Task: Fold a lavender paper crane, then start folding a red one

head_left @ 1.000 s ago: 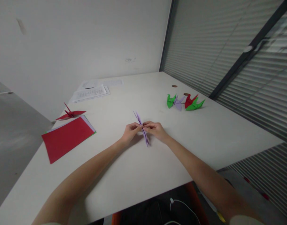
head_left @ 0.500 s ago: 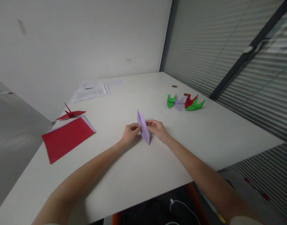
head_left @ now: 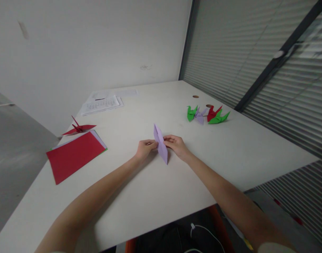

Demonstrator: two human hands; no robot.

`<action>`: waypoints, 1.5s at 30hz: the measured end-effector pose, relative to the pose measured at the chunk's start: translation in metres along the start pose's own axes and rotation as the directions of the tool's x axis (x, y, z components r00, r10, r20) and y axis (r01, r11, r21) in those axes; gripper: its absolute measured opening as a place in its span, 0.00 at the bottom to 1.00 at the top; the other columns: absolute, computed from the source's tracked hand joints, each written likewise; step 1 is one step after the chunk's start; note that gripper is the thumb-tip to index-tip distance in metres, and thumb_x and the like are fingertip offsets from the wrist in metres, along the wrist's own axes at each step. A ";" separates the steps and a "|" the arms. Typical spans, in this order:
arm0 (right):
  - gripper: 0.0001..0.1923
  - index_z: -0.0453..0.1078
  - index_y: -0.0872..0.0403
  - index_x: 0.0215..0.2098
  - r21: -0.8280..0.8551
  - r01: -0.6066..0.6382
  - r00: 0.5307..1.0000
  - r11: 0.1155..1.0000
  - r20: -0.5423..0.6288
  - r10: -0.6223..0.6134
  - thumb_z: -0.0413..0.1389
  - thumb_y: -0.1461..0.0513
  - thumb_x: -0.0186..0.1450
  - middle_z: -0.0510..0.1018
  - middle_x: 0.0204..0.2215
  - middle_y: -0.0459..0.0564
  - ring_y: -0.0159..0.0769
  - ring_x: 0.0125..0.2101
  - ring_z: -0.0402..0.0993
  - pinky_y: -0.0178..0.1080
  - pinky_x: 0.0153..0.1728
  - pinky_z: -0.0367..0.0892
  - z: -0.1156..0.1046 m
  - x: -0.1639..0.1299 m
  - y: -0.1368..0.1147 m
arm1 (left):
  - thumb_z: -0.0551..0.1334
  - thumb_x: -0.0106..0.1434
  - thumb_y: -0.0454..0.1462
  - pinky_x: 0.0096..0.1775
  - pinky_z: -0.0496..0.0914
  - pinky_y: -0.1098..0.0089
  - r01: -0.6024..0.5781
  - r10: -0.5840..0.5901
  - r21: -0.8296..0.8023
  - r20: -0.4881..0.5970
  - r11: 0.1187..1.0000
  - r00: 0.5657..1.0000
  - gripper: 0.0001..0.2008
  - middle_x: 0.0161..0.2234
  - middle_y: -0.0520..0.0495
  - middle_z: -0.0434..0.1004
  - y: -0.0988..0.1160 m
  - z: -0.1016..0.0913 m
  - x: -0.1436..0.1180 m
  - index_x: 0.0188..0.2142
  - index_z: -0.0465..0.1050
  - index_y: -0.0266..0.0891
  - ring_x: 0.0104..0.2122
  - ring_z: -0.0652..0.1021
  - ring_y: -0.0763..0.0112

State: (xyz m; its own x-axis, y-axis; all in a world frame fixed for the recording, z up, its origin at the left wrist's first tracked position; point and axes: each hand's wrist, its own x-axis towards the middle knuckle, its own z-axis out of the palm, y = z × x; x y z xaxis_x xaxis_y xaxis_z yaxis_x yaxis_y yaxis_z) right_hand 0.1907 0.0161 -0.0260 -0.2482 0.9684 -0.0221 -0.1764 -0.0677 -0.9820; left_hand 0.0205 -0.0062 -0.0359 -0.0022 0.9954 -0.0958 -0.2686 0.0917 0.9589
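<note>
A folded piece of light purple paper (head_left: 161, 143), long and narrow with pointed ends, is held up at a slant between my hands over the table's middle. My left hand (head_left: 145, 148) pinches its left edge between thumb and fingers. On the opposite edge, my right hand (head_left: 177, 146) grips the paper, the thumb in front and the fingers partly behind it. The undersides of the folds are hidden from view.
To the left, a red paper crane (head_left: 78, 129) sits behind a stack of coloured sheets (head_left: 76, 156), red on top. Several folded cranes (head_left: 214, 116) in green, purple and red stand at the right on the white table (head_left: 139, 207). Printed papers (head_left: 103, 104) lie at the back left.
Almost nothing differs. The purple paper is turned very slightly in my fingers, its lower tip a touch lower; both hands keep their hold.
</note>
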 end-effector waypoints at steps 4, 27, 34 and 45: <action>0.13 0.77 0.54 0.31 0.047 -0.011 0.999 0.999 0.042 0.009 0.67 0.61 0.46 0.80 0.28 0.46 0.33 0.30 0.75 0.40 0.38 0.71 0.001 -0.001 0.001 | 0.75 0.41 0.38 0.37 0.69 0.66 -0.001 0.001 -0.030 0.001 1.000 1.000 0.14 0.27 0.44 0.77 0.005 0.000 -0.002 0.26 0.78 0.31 0.27 0.75 0.71; 0.17 0.77 0.54 0.32 0.079 -0.020 0.999 0.997 0.045 0.017 0.70 0.60 0.44 0.80 0.30 0.47 0.33 0.31 0.74 0.39 0.39 0.69 -0.001 0.001 0.004 | 0.73 0.43 0.39 0.31 0.67 0.69 -0.160 0.165 0.208 -0.006 0.965 0.986 0.12 0.25 0.47 0.76 0.014 0.001 -0.001 0.25 0.76 0.35 0.25 0.74 0.72; 0.17 0.76 0.54 0.31 0.053 0.032 0.997 0.998 0.065 -0.036 0.70 0.58 0.44 0.80 0.29 0.46 0.32 0.31 0.73 0.38 0.38 0.69 0.004 -0.003 -0.001 | 0.74 0.43 0.38 0.36 0.70 0.67 -0.141 0.138 0.059 0.043 0.988 0.989 0.20 0.30 0.45 0.79 0.019 0.004 -0.004 0.36 0.77 0.34 0.29 0.76 0.71; 0.17 0.77 0.53 0.32 0.024 0.129 0.991 0.991 0.035 -0.129 0.70 0.56 0.46 0.80 0.32 0.48 0.34 0.33 0.74 0.42 0.42 0.69 0.008 -0.007 -0.007 | 0.73 0.45 0.39 0.39 0.69 0.66 -0.151 0.152 -0.020 0.071 0.988 0.986 0.14 0.32 0.45 0.80 0.021 0.007 -0.006 0.32 0.79 0.35 0.32 0.77 0.68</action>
State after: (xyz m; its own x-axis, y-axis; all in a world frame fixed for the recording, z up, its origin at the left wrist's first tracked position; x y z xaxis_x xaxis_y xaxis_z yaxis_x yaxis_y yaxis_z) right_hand 0.1862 0.0080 -0.0180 -0.2567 0.9600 0.1118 -0.2302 0.0516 -0.9718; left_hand 0.0216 -0.0105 -0.0134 0.0256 0.9972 0.0702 -0.2841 -0.0600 0.9569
